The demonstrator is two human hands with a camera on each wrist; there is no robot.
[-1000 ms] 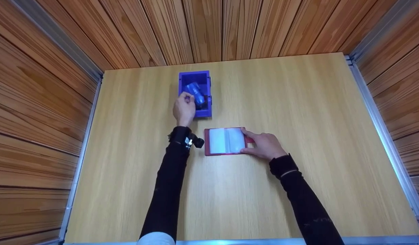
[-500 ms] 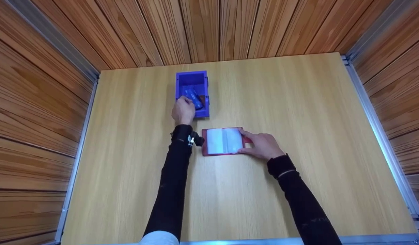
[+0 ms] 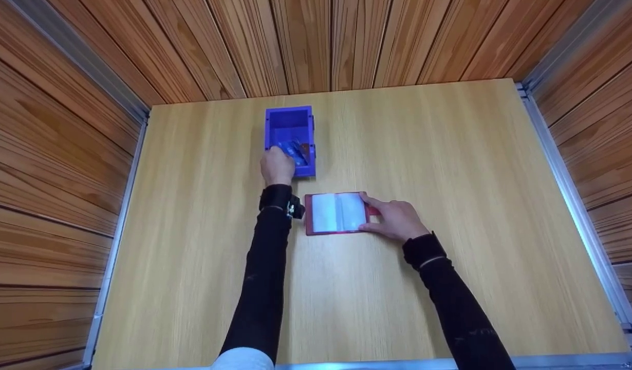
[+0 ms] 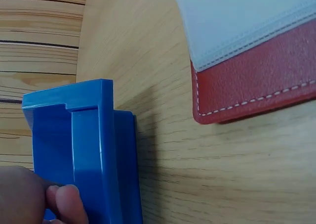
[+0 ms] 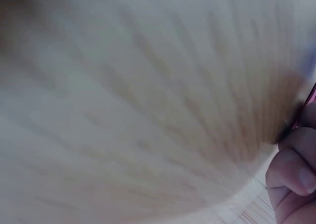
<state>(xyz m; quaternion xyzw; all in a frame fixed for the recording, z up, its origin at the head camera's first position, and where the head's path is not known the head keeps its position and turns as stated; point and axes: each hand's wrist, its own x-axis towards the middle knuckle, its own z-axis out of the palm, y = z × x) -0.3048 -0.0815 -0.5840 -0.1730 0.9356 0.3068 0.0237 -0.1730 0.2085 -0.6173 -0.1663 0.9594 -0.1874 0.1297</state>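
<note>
My left hand (image 3: 278, 167) reaches over the near left wall of a purple-blue bin (image 3: 289, 109), its fingertips hidden inside. Just beyond those fingers lies a shiny blue packet-like item (image 3: 295, 152); whether they hold it is hidden. In the left wrist view, curled fingers (image 4: 69, 201) show at the bin's opening. A red card holder (image 3: 309, 216) with clear sleeves lies open flat on the table. My right hand (image 3: 398, 220) grips its right edge, with thumb and forefinger on opposite corners. Only curled fingers (image 5: 296, 169) show in the right wrist view, which is mostly blurred.
Something small and brownish (image 3: 305, 149) lies beside the blue item in the bin. Wood-plank walls (image 3: 305, 46) stand behind and at both sides of the table (image 3: 449, 154). A metal rail (image 3: 367, 366) runs along the front edge.
My left hand has turned over and dipped deeper into the bin. The blue item there has shifted toward the near end. My right hand and the card holder hold still.
</note>
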